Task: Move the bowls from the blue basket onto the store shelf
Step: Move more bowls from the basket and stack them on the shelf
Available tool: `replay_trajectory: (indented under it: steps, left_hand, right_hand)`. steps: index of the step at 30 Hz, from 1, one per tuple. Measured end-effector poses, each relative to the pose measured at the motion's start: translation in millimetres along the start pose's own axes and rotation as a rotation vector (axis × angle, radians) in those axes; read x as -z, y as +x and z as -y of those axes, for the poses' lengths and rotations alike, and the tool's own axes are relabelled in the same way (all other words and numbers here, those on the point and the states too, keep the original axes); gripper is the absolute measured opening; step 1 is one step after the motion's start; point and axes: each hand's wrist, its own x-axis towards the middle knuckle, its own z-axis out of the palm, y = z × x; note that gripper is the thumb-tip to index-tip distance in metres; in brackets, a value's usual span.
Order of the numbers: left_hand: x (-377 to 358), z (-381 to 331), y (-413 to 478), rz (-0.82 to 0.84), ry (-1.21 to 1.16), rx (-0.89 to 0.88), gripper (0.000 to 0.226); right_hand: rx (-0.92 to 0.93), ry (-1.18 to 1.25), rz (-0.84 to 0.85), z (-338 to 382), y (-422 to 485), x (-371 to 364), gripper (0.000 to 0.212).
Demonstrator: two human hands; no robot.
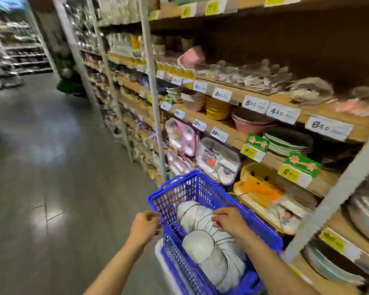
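A blue basket [192, 186] stands low in the middle of the view, beside the store shelf [239, 135]. Inside it lie stacks of white bowls [198, 245] on their sides, nested in curved rows. My left hand [144, 225] grips the basket's left rim with curled fingers. Reaching into the basket, my right hand [227, 220] has its fingers curled over the edges of the upper bowls [192, 211]. The picture is blurred by motion.
Wooden shelves with price tags [221, 94] run along the right, holding pink and yellow bowls [217, 107], green plates [288, 143], children's trays [217, 160] and large plates [366, 216]. A grey aisle floor [51, 167] stretches left. A white stand [162, 260] sits under the basket.
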Motion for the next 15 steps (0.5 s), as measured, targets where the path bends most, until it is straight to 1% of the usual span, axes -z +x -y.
replay_trajectory:
  steps: [2,4,6,8,10,12,14,15]
  left_hand:
    - [10,19,22,-0.054,0.059,0.093,0.021]
    - [12,31,44,-0.073,0.125,0.143,0.018]
    - [7,37,63,-0.071,0.186,0.163,0.021]
    - [-5,39,82,-0.049,0.232,0.177,0.021]
    - [-21,37,97,-0.003,0.3,0.173,0.018]
    - [-38,35,111,0.065,0.398,0.152,0.022]
    - [-55,29,126,0.161,0.518,0.099,0.028]
    - [-63,27,135,0.213,0.584,0.058,0.027]
  right_hand:
    - [-0.036,-0.109,0.016,-17,33,-22,0.018]
    - [-0.081,-0.253,0.051,-33,64,-38,0.017]
    - [-0.154,-0.456,0.106,-48,90,-46,0.027]
    - [-0.181,-0.706,0.111,-60,104,-48,0.034]
    - [-0.208,-0.843,0.112,-71,108,-47,0.038]
    - [-0.227,-0.957,0.135,-83,111,-48,0.038]
    - [-0.229,-1.048,0.162,-95,119,-50,0.038]
    - [-0.219,-1.089,0.172,-98,122,-52,0.037]
